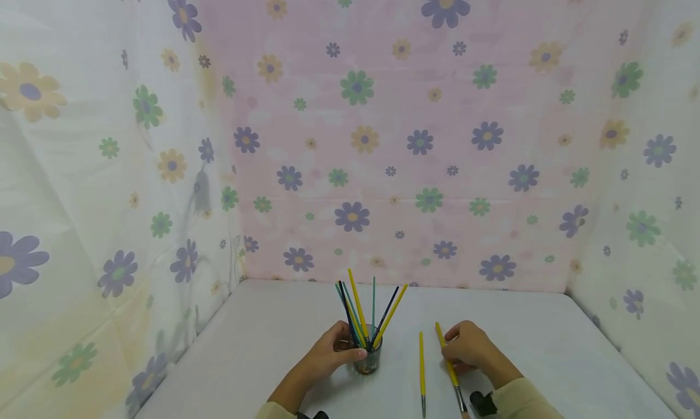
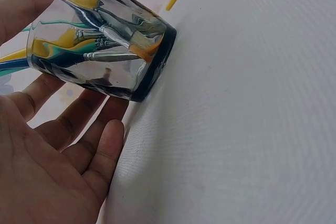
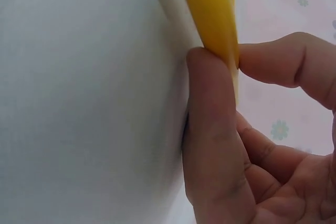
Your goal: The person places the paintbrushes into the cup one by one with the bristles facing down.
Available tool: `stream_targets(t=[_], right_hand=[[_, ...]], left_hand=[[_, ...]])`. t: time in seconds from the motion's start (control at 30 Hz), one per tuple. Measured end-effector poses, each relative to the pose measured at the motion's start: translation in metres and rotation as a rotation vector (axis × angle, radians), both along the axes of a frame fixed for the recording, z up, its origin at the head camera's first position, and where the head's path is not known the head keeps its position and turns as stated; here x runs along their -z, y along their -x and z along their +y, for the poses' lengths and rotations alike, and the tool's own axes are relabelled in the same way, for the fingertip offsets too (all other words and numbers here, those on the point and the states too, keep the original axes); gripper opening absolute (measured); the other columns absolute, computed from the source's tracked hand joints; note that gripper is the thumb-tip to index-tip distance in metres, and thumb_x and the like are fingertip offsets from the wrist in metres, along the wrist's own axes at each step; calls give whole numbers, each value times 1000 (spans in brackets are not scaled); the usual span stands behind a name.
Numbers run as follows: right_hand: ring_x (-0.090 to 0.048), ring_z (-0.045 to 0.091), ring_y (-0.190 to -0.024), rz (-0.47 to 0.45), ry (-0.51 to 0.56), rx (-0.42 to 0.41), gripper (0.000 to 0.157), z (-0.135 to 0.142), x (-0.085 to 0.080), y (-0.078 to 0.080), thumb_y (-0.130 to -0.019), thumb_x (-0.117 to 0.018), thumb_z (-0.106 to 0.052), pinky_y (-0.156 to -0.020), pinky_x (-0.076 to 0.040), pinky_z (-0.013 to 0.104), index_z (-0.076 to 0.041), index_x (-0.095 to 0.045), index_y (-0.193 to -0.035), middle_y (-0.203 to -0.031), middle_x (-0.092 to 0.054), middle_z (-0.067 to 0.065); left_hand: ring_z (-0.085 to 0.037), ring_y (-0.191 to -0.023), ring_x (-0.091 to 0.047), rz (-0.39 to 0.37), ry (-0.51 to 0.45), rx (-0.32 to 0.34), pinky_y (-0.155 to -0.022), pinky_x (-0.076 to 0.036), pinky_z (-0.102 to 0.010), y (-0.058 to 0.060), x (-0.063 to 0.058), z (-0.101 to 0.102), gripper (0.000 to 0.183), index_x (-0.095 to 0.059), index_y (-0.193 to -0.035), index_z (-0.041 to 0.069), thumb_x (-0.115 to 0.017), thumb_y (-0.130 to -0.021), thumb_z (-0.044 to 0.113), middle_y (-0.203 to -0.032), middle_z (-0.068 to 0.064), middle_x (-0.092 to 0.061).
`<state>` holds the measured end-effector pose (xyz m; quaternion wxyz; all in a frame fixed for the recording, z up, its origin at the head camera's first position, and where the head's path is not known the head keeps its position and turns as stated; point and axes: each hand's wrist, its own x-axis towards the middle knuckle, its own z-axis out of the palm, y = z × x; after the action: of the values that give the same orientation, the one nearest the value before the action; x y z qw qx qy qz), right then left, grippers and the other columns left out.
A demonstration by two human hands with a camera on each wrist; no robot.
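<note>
A clear glass [image 1: 367, 363] with a dark base stands on the table, holding several paintbrushes [image 1: 374, 306] with yellow, teal and dark blue handles. They lean bristle end down, as the left wrist view shows through the glass wall [image 2: 118, 74]. My left hand [image 1: 326, 353] grips the glass from the left, thumb on the near side and fingers behind. Between thumb and finger, my right hand [image 1: 471, 346] pinches the yellow handle of a flat paintbrush [image 1: 453, 373] close to the tabletop. A thinner yellow paintbrush [image 1: 422, 364] lies just left of it, bristle end toward me.
The white table [image 1: 525, 322] is bounded by flower-printed cloth at the back [image 1: 391, 164] and on both sides. Dark wrist devices [image 1: 483, 403] show near the sleeve cuffs.
</note>
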<state>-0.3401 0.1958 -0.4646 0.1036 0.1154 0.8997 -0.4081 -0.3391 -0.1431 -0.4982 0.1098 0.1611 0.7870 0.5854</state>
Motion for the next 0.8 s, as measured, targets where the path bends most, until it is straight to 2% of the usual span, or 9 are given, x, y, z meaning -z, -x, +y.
stream_targets(t=[0.3, 0.8], right_hand=[[-68, 22, -80, 16, 113, -50, 34, 15, 6, 2, -85, -76, -9, -65, -62, 36, 5, -67, -115, -100, -68, 14], [-67, 24, -85, 79, 302, -11, 47, 33, 3, 4, -86, -68, -9, -70, -64, 42, 6, -61, -130, -106, -67, 16]], left_hand=[[-23, -114, -67, 6, -1, 8, -103, -51, -55, -3, -4, 1, 50, -56, -127, 10, -79, -92, 38, -124, -5, -69], [-22, -112, -67, -15, 15, -9, -102, -52, -54, 0, 0, 1, 50, -56, -126, 10, -80, -92, 38, -122, -4, -69]])
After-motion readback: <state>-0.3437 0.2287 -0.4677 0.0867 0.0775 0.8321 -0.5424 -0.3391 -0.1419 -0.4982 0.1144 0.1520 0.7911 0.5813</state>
